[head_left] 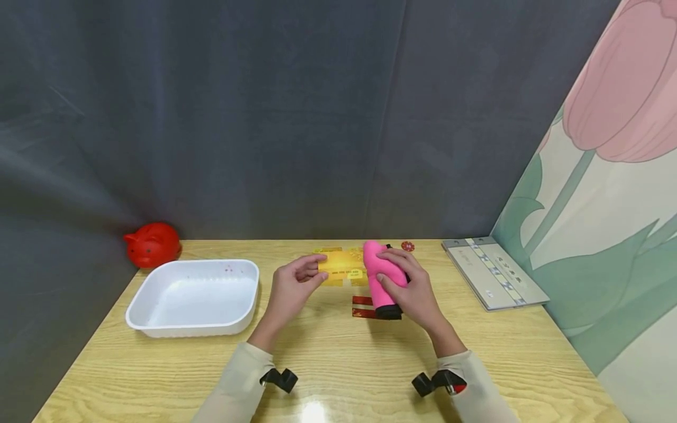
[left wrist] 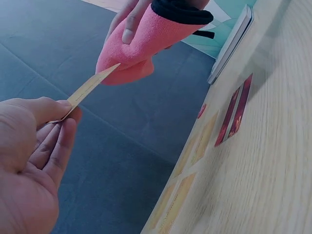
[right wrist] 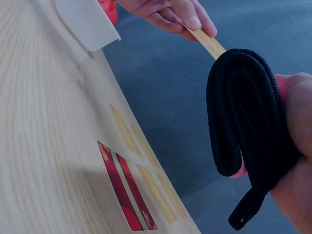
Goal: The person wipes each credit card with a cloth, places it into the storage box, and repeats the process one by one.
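My left hand [head_left: 291,289] pinches a thin yellow card [head_left: 338,264] between thumb and fingertips, off the table. The card's far end overlaps a pink fabric mitt [head_left: 378,282], which my right hand [head_left: 415,289] grips from the side. In the right wrist view the mitt's black cuff [right wrist: 243,112] is folded over in layers, with a small loop hanging from it. Below the hands, several yellow cards [left wrist: 176,202] lie flat near the table's back edge. Two red cards [right wrist: 122,187] lie side by side in front of them, partly hidden by the mitt in the head view.
A white plastic tray [head_left: 138,323] stands on the left of the wooden table [head_left: 338,370], with a red piggy bank [head_left: 153,244] behind it. At the back is a small red chip [head_left: 408,246]. A grey booklet [head_left: 492,273] lies to the right. Dark cloth hangs behind.
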Motion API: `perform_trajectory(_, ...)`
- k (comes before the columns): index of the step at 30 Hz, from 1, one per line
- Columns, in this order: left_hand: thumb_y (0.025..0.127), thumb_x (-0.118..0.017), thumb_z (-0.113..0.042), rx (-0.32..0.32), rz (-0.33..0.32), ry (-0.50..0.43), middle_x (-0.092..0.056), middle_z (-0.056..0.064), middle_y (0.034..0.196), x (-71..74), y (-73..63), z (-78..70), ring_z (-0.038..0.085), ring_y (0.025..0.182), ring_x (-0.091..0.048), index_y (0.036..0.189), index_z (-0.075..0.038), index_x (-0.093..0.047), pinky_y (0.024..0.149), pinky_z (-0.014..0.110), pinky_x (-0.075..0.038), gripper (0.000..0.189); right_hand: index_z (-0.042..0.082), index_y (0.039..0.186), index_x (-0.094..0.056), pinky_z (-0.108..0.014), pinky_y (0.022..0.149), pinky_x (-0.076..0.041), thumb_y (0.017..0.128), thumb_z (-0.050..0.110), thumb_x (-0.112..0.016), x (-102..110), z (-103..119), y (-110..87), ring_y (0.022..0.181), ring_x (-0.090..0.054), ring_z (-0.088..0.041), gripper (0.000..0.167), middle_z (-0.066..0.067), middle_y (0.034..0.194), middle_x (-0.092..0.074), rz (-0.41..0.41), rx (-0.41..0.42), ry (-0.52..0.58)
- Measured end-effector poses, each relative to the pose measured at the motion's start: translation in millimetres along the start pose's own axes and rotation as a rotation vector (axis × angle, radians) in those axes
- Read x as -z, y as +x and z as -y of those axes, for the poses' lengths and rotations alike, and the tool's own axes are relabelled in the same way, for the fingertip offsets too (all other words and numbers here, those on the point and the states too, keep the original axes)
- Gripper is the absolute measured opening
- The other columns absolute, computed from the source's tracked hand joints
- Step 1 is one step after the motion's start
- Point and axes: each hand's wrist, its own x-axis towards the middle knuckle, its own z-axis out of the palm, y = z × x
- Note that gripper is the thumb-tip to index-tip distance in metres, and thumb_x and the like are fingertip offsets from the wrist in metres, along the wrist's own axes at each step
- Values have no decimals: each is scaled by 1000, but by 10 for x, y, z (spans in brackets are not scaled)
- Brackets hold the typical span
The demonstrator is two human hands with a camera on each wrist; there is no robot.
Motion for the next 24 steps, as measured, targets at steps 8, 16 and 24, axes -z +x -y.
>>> perform_trajectory(8, 94, -77, -13, 47, 43, 19, -77, 10, 115, 20, -2, 11, 13, 96, -72, 121, -15, -77, 84, 19, -60, 28, 16, 129, -71, -11, 95, -49, 90, 7, -79, 57, -2, 2, 121, -54, -3, 40, -5, 140, -62, -14, -19, 10)
perform_trajectory(16, 94, -63, 3, 56, 53, 3, -72, 11, 125, 36, -5, 33, 22, 106, -70, 127, -13, -74, 88, 21, -59, 39, 13, 131, -69, -12, 95, -48, 89, 5, -79, 57, 16, -12, 122, -53, -8, 43, -7, 142, -60, -8, -50, -8)
perform_trajectory(24, 97, -68, -6, 50, -43, -2, -79, 10, 103, 36, 17, 7, 17, 93, -76, 120, -13, -77, 82, 28, -62, 25, 18, 131, -70, -14, 94, -50, 92, 10, -78, 84, 24, 10, 122, -55, -11, 40, -3, 142, -61, -6, -35, 4)
